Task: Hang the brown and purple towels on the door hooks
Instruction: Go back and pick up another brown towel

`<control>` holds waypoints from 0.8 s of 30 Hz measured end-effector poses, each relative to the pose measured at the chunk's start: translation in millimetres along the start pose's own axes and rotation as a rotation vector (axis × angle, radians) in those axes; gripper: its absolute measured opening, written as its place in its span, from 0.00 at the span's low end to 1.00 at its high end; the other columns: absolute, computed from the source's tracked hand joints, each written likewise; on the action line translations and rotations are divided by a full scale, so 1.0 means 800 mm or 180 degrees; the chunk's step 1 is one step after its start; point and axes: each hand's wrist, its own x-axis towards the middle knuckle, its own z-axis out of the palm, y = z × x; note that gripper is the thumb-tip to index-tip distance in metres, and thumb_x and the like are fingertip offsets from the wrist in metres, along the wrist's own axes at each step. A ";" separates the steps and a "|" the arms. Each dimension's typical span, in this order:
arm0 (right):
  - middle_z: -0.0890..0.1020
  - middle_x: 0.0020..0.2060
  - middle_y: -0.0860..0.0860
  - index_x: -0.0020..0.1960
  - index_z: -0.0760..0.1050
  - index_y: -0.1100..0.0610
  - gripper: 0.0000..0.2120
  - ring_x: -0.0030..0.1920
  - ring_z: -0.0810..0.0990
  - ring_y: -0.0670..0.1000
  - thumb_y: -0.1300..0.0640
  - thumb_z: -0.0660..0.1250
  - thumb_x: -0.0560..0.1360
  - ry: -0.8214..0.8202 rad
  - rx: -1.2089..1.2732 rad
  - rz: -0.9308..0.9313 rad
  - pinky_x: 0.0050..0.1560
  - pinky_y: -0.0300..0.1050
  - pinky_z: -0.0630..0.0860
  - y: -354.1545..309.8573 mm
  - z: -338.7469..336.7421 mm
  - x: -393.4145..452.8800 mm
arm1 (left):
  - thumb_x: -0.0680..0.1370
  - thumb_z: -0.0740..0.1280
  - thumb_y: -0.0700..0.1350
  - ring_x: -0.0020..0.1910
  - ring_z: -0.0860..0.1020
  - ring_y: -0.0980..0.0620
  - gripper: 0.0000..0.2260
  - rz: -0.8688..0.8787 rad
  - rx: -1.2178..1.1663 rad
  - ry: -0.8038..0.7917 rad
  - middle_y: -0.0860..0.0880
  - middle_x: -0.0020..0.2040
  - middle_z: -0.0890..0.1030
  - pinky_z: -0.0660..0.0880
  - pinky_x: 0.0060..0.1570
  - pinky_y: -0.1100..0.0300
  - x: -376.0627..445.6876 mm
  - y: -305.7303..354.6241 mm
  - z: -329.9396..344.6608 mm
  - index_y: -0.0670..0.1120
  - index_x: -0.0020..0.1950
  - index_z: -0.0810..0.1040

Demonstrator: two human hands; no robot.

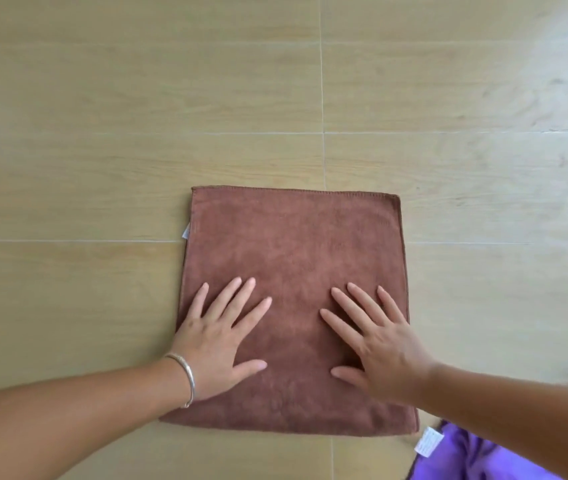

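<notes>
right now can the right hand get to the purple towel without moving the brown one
Probably yes. The right hand lies flat on the brown towel, and the purple towel lies close beside it under that forearm, with nothing visible between them.

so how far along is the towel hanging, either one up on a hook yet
Neither is up. The brown towel lies folded flat on the wood-look floor, with the left hand and right hand pressing on it, fingers spread. The purple towel sits crumpled at the lower right. No door or hooks are in view, so both hangs are left.
</notes>
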 end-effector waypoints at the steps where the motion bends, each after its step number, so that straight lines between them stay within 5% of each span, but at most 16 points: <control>1: 0.59 0.76 0.56 0.76 0.59 0.49 0.39 0.76 0.57 0.59 0.29 0.56 0.72 -0.0051 -0.0053 -0.0098 0.70 0.66 0.56 0.009 0.000 0.002 | 0.72 0.53 0.72 0.77 0.51 0.46 0.39 0.0043 -0.0013 0.0022 0.44 0.79 0.51 0.56 0.70 0.35 0.003 -0.006 0.001 0.55 0.78 0.52; 6: 0.54 0.78 0.54 0.78 0.53 0.47 0.39 0.77 0.52 0.58 0.27 0.47 0.73 -0.0121 -0.0417 -0.0038 0.73 0.65 0.52 0.068 -0.031 0.075 | 0.68 0.39 0.78 0.76 0.35 0.49 0.41 -0.0197 0.0230 0.0040 0.47 0.78 0.35 0.40 0.72 0.38 0.079 -0.064 -0.019 0.61 0.74 0.30; 8: 0.50 0.78 0.54 0.78 0.48 0.47 0.40 0.77 0.48 0.57 0.26 0.41 0.73 -0.0082 -0.0565 0.0287 0.74 0.63 0.48 0.088 -0.052 0.110 | 0.66 0.36 0.78 0.76 0.35 0.49 0.41 -0.0589 0.0255 -0.0041 0.48 0.77 0.32 0.40 0.72 0.38 0.112 -0.088 -0.039 0.61 0.73 0.28; 11: 0.51 0.78 0.56 0.79 0.49 0.50 0.37 0.77 0.48 0.57 0.30 0.42 0.76 0.0144 -0.0626 0.0466 0.74 0.63 0.49 0.089 -0.067 0.131 | 0.70 0.37 0.75 0.77 0.40 0.48 0.38 -0.0695 0.0266 0.0030 0.48 0.78 0.36 0.45 0.72 0.37 0.124 -0.098 -0.054 0.60 0.75 0.33; 18: 0.59 0.76 0.58 0.76 0.61 0.51 0.31 0.76 0.56 0.59 0.37 0.55 0.78 0.0575 -0.0176 -0.0449 0.72 0.63 0.57 0.051 0.014 0.029 | 0.76 0.53 0.66 0.76 0.57 0.44 0.32 0.0303 0.0310 0.0390 0.44 0.78 0.56 0.58 0.69 0.35 0.011 -0.079 0.008 0.53 0.77 0.57; 24: 0.66 0.73 0.57 0.72 0.68 0.51 0.23 0.73 0.64 0.59 0.43 0.60 0.80 0.1057 -0.0088 -0.0527 0.69 0.63 0.64 0.055 0.027 0.016 | 0.79 0.55 0.53 0.72 0.66 0.45 0.23 0.0415 0.0302 0.0627 0.45 0.74 0.66 0.66 0.65 0.37 -0.024 -0.098 0.014 0.48 0.73 0.68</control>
